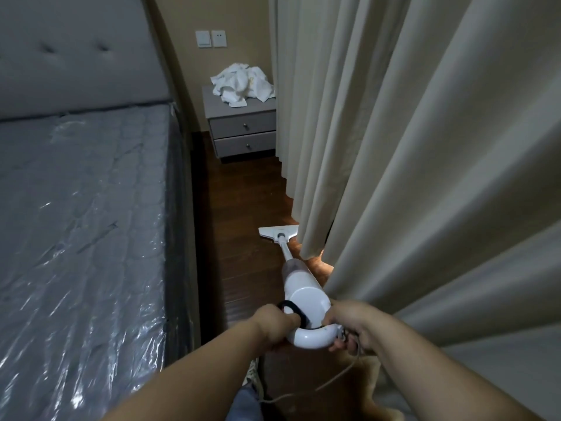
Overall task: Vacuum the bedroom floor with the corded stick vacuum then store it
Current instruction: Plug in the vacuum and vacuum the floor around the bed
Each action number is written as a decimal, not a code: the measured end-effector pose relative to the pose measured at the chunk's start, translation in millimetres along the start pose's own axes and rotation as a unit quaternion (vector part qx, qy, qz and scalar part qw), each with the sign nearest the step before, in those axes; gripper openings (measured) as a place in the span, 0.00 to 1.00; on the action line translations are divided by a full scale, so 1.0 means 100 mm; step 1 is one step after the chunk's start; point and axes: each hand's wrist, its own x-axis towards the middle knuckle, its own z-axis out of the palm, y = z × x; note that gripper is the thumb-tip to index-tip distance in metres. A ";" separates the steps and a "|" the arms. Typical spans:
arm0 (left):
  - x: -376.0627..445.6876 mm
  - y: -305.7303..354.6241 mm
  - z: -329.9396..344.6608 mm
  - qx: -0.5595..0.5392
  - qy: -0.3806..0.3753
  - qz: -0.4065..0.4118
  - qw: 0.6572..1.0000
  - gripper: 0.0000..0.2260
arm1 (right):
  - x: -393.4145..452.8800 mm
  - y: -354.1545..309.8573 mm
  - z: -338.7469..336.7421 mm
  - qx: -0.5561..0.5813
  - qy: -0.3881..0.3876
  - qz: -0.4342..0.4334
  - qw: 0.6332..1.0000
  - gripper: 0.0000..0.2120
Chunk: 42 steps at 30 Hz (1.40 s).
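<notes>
Vacuuming phase, not storage. Working the narrow strip of floor (pixel 239 238) between the bed and the curtain.

Bed (pixel 79 223) fills the left side, mattress in plastic wrap, padded headboard behind it. Curtain (pixel 409 162) hangs down the right, folds reaching the floor, hem bunched just beside the vacuum body. Nightstand (pixel 243 129) at the far end of the strip against the wall, two drawers, with a pile of white cloth (pixel 243 85) on top. Wall switch and socket above it.

Stick vacuum (pixel 303 287) is tilted forward, the floor head (pixel 277 233) flat on the dark wood, its right edge touching or slipping under the curtain hem; can't tell which. Head sits roughly midway along the strip, well short of the nightstand.

Both hands clamped on the loop handle: left hand (pixel 277 326) curled round the left side near the black strap, right hand (pixel 349 326) gripping the right side. Cord (pixel 334 378) trails from under the right hand, back and down toward the person's feet.

Judgement: strip maybe half covered; far section up to the nightstand likely not yet done. Next move calls for a straight push forward, keeping the head off the curtain fabric so it doesn't get sucked in, and cord slack kept behind the body. Watch the cord underfoot.
</notes>
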 end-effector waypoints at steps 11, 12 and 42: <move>0.46 0.49 -0.58 0.011 0.038 0.034 0.999 0.14 | 0.50 -0.85 -0.06 0.040 0.049 -0.031 0.998 0.19; 0.59 0.58 -0.66 0.012 0.037 0.036 0.999 0.15 | 0.59 -1.00 -0.09 0.045 0.056 -0.036 0.997 0.20; 2.09 2.10 -2.33 0.021 0.046 -0.005 0.999 0.13 | 1.54 -3.53 -0.47 0.046 0.054 -0.021 0.997 0.03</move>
